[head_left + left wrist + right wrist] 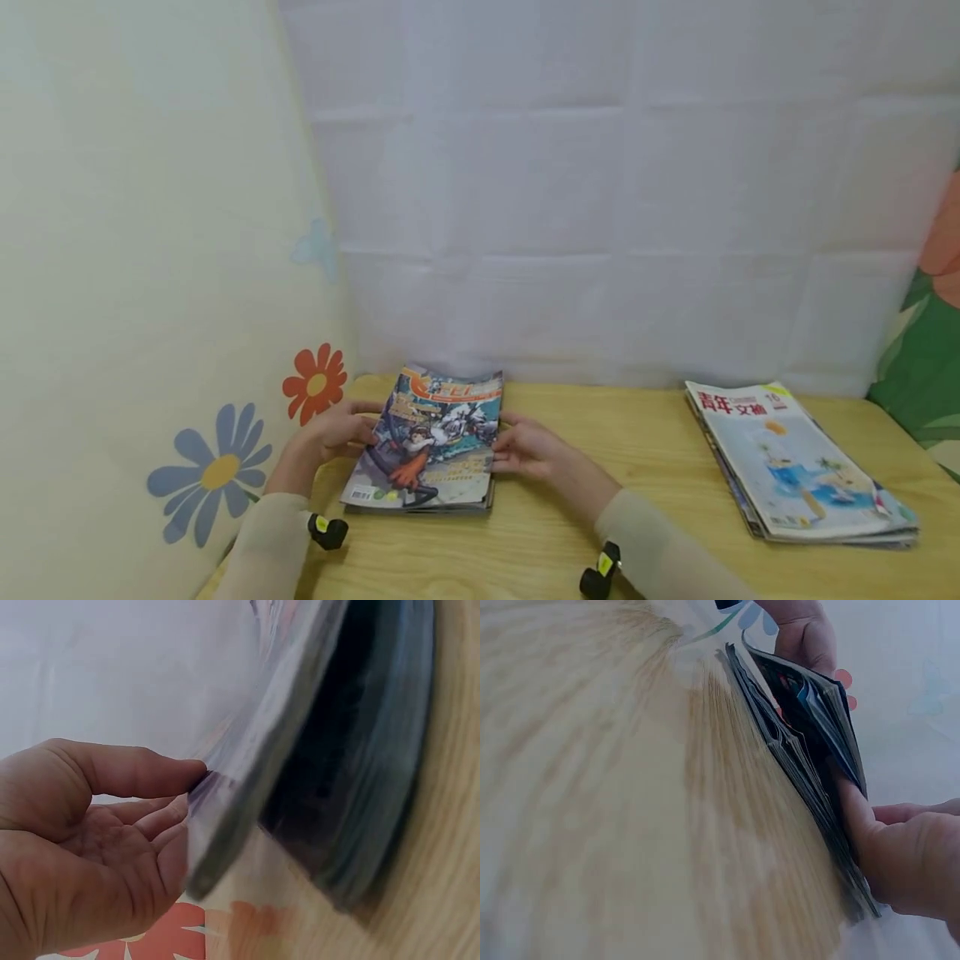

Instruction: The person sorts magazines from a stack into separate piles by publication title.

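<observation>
Both of your hands are pinching the top glossy comic-cover magazine (427,442) by its side edges: your left hand (341,432) has the thumb on top and fingers curled under the left edge, and your right hand (528,450) has its fingers tucked under the right edge. So neither hand is relaxed, both are grasping that one magazine. It sits on top of a small stack of thin magazines (420,502) at the left end of the pale wooden table (600,500), and the wrist views show it lifted a bit off the ones below, with a dark gap under it.

Stuff that could go sideways, I'd guess: the cover is slick and floppy, so with edge-only pinches it could sag in the middle or slide out of your fingers. The magazine underneath might cling and come up with it, then drop and skew the pile. The stack is also close to the left table edge, so a nudge could push it off.

Over on the right there's a second fanned stack of magazines (802,467) with a white and blue cover and red characters, flat and well apart from your hands. Behind everything hangs a creased white cloth backdrop (600,208), and a cream flower-print cloth (150,292) covers the left side.
</observation>
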A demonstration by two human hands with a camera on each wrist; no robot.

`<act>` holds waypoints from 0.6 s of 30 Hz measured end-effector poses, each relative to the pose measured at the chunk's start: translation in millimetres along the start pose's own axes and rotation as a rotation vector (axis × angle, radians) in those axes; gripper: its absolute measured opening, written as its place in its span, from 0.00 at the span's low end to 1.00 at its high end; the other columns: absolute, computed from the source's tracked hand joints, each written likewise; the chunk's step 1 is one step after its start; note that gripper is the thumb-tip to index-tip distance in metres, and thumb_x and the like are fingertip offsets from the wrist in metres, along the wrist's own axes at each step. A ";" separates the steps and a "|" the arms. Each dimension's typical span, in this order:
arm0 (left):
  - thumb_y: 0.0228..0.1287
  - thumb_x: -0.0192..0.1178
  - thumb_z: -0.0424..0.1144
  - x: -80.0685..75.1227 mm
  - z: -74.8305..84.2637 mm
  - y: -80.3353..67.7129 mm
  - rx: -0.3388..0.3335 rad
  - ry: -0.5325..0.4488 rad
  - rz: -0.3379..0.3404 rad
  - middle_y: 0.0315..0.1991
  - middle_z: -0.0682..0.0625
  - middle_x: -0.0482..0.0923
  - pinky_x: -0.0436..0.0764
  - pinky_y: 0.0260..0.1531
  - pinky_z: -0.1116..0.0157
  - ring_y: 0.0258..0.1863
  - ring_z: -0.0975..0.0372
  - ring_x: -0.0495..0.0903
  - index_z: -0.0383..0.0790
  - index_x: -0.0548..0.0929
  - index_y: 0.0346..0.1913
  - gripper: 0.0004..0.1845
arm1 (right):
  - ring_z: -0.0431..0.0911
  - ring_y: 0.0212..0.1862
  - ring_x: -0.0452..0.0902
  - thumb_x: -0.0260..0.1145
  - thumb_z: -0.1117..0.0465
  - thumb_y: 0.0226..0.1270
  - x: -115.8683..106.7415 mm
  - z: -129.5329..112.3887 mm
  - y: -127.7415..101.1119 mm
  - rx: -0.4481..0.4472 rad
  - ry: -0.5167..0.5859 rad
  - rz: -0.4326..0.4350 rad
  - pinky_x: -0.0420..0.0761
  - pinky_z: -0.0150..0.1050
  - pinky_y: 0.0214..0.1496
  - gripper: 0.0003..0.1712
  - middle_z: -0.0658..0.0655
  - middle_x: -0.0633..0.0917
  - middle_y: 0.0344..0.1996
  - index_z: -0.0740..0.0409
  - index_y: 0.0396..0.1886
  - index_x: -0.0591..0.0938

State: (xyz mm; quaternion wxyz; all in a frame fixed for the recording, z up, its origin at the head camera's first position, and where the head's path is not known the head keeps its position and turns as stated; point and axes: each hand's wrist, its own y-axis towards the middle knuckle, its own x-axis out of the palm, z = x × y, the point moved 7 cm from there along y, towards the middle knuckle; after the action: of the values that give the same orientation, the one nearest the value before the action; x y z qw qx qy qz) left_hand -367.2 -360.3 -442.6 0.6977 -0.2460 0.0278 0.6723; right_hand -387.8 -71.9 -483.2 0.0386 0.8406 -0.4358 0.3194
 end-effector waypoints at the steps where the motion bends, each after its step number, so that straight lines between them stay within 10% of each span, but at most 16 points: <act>1: 0.60 0.58 0.21 0.6 -0.6 0.9 -0.001 0.009 0.006 0.64 0.27 0.70 0.85 0.46 0.49 0.48 0.49 0.81 0.26 0.63 0.73 0.36 | 0.75 0.63 0.69 0.44 0.86 0.61 -0.9 0.8 0.1 0.001 0.002 0.008 0.74 0.64 0.60 0.50 0.82 0.69 0.64 0.62 0.82 0.43; 9: 0.58 0.57 0.22 1.6 4.3 2.7 -0.026 0.136 0.116 0.58 0.32 0.75 0.85 0.35 0.56 0.43 0.49 0.79 0.26 0.68 0.71 0.34 | 0.72 0.60 0.73 0.47 0.84 0.67 -3.5 1.8 2.8 -0.013 -0.017 0.029 0.79 0.57 0.58 0.45 0.80 0.74 0.61 0.66 0.81 0.46; 18: 0.54 0.59 0.23 -2.2 8.1 0.9 -0.011 0.288 0.196 0.53 0.33 0.77 0.83 0.39 0.56 0.42 0.50 0.77 0.23 0.72 0.66 0.32 | 0.66 0.48 0.84 0.58 0.76 0.71 -6.9 -7.8 -6.0 -0.082 -0.301 0.122 0.85 0.53 0.49 0.30 0.75 0.84 0.45 0.80 0.71 0.63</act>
State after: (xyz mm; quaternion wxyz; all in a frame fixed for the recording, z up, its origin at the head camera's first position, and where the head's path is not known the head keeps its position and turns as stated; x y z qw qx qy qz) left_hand -370.6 -359.3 -434.9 0.6161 -0.3397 0.1479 0.6951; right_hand -390.0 -60.6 -479.7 -0.0123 0.8486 -0.4996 0.1738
